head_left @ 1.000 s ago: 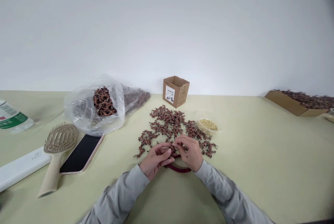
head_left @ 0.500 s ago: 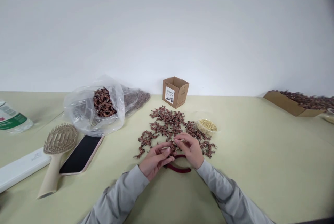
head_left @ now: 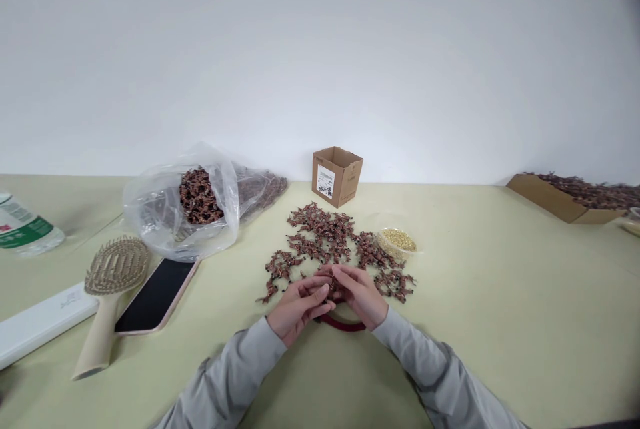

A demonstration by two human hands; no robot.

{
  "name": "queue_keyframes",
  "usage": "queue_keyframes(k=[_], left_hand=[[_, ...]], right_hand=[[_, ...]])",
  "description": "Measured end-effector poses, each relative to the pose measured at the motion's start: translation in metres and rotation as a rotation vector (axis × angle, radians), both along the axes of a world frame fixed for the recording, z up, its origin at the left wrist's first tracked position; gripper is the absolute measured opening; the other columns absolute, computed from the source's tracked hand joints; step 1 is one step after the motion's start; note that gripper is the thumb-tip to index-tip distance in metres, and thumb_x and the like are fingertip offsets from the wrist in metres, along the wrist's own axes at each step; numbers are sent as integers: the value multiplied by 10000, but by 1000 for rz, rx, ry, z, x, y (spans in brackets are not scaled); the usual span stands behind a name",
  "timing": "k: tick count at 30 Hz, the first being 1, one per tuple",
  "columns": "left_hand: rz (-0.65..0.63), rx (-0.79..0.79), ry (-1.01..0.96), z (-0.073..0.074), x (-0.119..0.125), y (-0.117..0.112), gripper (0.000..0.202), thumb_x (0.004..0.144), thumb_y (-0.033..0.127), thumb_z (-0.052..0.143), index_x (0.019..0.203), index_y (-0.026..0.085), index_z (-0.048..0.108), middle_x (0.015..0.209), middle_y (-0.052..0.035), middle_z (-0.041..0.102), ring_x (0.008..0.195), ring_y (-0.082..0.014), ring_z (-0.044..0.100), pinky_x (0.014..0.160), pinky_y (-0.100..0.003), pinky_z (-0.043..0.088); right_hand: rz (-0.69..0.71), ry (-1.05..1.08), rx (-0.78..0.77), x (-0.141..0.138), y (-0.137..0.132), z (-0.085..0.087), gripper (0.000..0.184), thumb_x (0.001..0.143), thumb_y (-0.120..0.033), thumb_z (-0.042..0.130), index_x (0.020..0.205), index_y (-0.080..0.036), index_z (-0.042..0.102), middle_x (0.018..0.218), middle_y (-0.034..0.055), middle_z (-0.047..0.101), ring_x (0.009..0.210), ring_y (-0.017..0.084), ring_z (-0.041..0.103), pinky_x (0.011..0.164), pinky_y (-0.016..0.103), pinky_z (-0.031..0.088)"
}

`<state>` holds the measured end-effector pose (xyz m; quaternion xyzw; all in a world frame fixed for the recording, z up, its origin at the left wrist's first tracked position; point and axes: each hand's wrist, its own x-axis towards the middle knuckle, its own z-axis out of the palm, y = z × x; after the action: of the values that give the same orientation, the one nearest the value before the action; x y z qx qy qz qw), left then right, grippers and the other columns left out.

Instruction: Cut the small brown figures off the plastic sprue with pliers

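1. My left hand [head_left: 297, 309] and right hand [head_left: 360, 295] meet low at the edge of the brown pieces [head_left: 320, 235], close together, fingers curled inward.
2. Between them I pinch a small brown piece [head_left: 332, 289]; my fingers hide most of it, so I cannot tell its exact shape or which fingers grip it.
3. A dark red band [head_left: 343, 325] curves on the table just below my hands, and its ends disappear beneath them.
4. The brown pieces lie in a loose spread directly ahead of my hands, with a tub of pale grains [head_left: 396, 242] touching their right side.
5. Beyond them stands an open cardboard box [head_left: 336, 177].
6. To my left are a plastic bag [head_left: 170, 215] full of brown pieces, a hairbrush [head_left: 113, 269], a phone [head_left: 157, 295], a white case [head_left: 43, 322] and a bottle [head_left: 25, 232].
7. Far right, a cardboard tray [head_left: 555, 201] holds more brown pieces.
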<state>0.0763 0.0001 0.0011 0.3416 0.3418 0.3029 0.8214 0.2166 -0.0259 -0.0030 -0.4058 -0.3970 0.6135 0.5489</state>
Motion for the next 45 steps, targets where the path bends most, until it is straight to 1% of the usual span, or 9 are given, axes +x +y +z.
queue_keyframes(k=[3, 6, 11, 15, 19, 29, 40, 45], left_hand=[[-28, 6, 0, 2, 0, 0, 331, 594, 200, 724, 899, 101, 644, 786, -72, 665, 585, -94, 628, 585, -149, 526], [-29, 14, 8, 2, 0, 0, 288, 588, 208, 727, 842, 91, 659, 752, -69, 667, 572, -88, 624, 571, -137, 523], [-12, 23, 22, -1, 0, 0, 247, 567, 222, 739, 762, 89, 669, 718, -55, 669, 562, -86, 623, 564, -133, 525], [-8, 30, 25, -1, 0, 0, 232, 564, 218, 741, 741, 85, 671, 704, -48, 668, 555, -91, 625, 557, -138, 528], [-4, 32, 33, -1, 1, -1, 223, 562, 209, 742, 732, 83, 672, 691, -45, 668, 549, -95, 625, 561, -150, 533], [9, 35, 43, -1, 0, -2, 232, 553, 211, 748, 734, 85, 677, 674, -44, 674, 541, -93, 624, 549, -143, 528], [9, 49, 60, -3, 0, -2, 231, 558, 215, 745, 744, 94, 684, 680, -45, 677, 553, -102, 628, 564, -163, 530], [15, 53, 58, -5, -1, -2, 232, 558, 209, 744, 751, 95, 685, 681, -46, 677, 557, -101, 624, 570, -171, 528]], right_hand=[[14, 36, -24, -1, -1, 2, 305, 728, -399, 567, 904, -161, 642, 877, 80, 653, 755, 145, 596, 589, 225, 448], [29, 57, -37, -2, -1, 3, 296, 725, -388, 576, 887, -153, 655, 850, 77, 655, 704, 125, 586, 573, 214, 438], [37, 55, -39, -3, -2, 1, 331, 725, -398, 574, 891, -125, 662, 771, 74, 654, 568, 84, 526, 537, 213, 417], [32, 35, -30, -3, -1, -3, 369, 719, -426, 570, 903, -119, 662, 730, 65, 651, 521, 74, 485, 513, 218, 395], [33, 17, -16, -3, -1, -5, 394, 708, -453, 567, 898, -123, 667, 720, 62, 649, 524, 81, 485, 513, 225, 383], [38, -7, 5, -3, -1, -8, 365, 735, -430, 548, 936, -144, 655, 781, 65, 651, 579, 95, 509, 546, 232, 389], [51, -14, 24, -4, -1, -12, 362, 770, -412, 513, 960, -132, 642, 717, 60, 646, 544, 94, 496, 528, 238, 379], [45, -9, 19, -5, -2, -11, 369, 755, -423, 526, 949, -133, 648, 740, 66, 647, 591, 109, 517, 551, 246, 391]])
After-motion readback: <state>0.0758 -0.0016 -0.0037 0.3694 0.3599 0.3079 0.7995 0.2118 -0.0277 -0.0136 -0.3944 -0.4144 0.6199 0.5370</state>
